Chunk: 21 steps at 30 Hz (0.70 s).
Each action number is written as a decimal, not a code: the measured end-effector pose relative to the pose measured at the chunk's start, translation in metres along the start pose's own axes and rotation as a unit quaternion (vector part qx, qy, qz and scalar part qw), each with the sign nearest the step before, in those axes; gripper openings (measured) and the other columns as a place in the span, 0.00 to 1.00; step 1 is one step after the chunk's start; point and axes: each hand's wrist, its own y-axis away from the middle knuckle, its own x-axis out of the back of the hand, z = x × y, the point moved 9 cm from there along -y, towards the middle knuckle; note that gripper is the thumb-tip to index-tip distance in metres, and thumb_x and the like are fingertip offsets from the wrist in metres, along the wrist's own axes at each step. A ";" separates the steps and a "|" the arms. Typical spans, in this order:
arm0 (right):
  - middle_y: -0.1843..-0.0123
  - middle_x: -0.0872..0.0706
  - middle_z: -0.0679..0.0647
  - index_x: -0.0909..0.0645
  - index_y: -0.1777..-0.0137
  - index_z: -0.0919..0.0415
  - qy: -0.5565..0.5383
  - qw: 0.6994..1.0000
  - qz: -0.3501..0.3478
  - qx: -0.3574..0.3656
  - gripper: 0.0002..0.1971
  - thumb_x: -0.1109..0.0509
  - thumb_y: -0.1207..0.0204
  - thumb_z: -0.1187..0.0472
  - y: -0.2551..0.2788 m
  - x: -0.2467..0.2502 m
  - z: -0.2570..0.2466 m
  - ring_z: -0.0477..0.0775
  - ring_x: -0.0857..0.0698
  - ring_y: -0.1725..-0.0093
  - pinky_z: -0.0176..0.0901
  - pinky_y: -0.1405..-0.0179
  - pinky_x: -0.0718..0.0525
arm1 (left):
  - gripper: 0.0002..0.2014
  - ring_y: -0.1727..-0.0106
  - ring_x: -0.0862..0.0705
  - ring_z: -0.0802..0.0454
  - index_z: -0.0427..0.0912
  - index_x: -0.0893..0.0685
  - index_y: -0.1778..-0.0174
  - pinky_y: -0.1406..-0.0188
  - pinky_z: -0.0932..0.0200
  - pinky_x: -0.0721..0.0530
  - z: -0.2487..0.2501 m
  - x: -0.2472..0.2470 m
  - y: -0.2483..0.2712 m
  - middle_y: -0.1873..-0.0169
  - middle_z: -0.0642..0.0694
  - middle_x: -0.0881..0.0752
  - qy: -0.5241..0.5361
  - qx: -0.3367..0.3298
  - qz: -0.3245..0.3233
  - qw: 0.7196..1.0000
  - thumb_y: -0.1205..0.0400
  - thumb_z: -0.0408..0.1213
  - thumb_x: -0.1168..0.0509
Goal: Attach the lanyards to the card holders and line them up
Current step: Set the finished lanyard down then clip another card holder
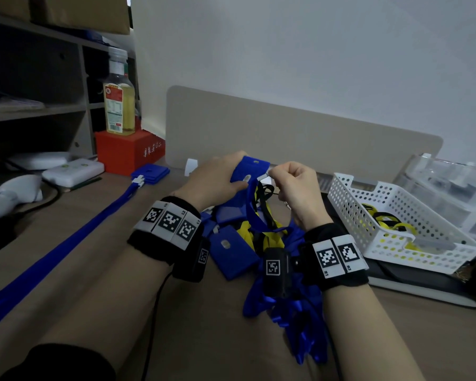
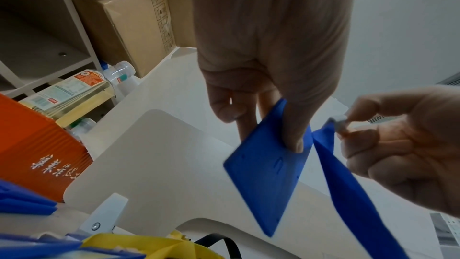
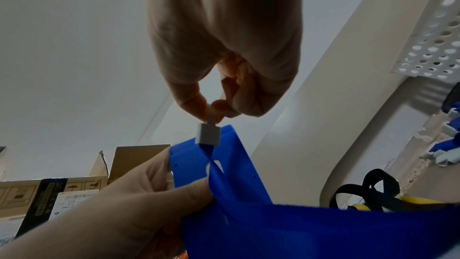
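Note:
My left hand (image 1: 232, 174) grips a blue card holder (image 1: 249, 167) above the table, thumb on its face. My right hand (image 1: 271, 175) pinches the white clip (image 1: 264, 176) of a blue lanyard (image 1: 252, 213) right beside the holder's slot. In the left wrist view the holder (image 2: 266, 174) and the clip (image 2: 337, 122) are a small gap apart. In the right wrist view the clip (image 3: 208, 134) hangs in front of the holder (image 3: 194, 161). Under my wrists lies a pile of blue holders (image 1: 234, 251) and lanyards. A stack of holders (image 1: 150, 173) with straps (image 1: 66, 243) lies at the left.
A white perforated basket (image 1: 390, 215) with yellow lanyards stands at the right, with clear plastic boxes (image 1: 451, 182) behind it. A beige divider panel (image 1: 286, 133) closes the back. A red box (image 1: 127, 152) carrying a bottle (image 1: 118, 105) and shelves are at the left.

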 end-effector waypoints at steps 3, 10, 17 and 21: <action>0.78 0.25 0.44 0.25 0.71 0.58 -0.004 1.000 -0.002 0.002 0.13 0.31 0.26 0.68 0.000 -0.001 -0.001 0.38 0.29 0.81 0.31 0.80 0.30 | 0.09 0.58 0.18 0.49 0.46 0.18 0.54 0.62 0.55 0.22 0.002 0.002 -0.002 0.60 0.49 0.15 -0.050 -0.013 0.023 0.998 0.17 0.48 0.36; 0.77 0.26 0.47 0.24 0.69 0.58 -0.027 1.000 -0.002 -0.004 0.12 0.33 0.25 0.69 0.002 -0.004 -0.003 0.41 0.30 0.80 0.32 0.80 0.31 | 0.21 0.72 0.29 0.52 0.50 0.36 0.75 0.76 0.59 0.42 0.017 0.006 -0.001 0.76 0.52 0.29 -0.141 -0.053 0.060 0.987 0.15 0.42 0.40; 0.75 0.25 0.49 0.24 0.68 0.59 -0.042 0.999 0.019 -0.010 0.11 0.34 0.26 0.70 0.001 -0.002 -0.001 0.42 0.30 0.79 0.32 0.80 0.31 | 0.11 0.64 0.24 0.47 0.46 0.29 0.66 0.68 0.57 0.35 0.027 0.008 0.000 0.67 0.48 0.21 -0.219 -0.084 0.078 0.969 0.16 0.38 0.42; 0.76 0.25 0.49 0.24 0.69 0.60 -0.043 0.999 0.021 -0.012 0.11 0.35 0.26 0.71 0.001 -0.003 0.001 0.42 0.30 0.79 0.32 0.81 0.31 | 0.08 0.58 0.20 0.45 0.44 0.21 0.58 0.64 0.55 0.31 0.031 0.007 0.000 0.58 0.46 0.16 -0.244 -0.101 0.086 0.961 0.15 0.38 0.43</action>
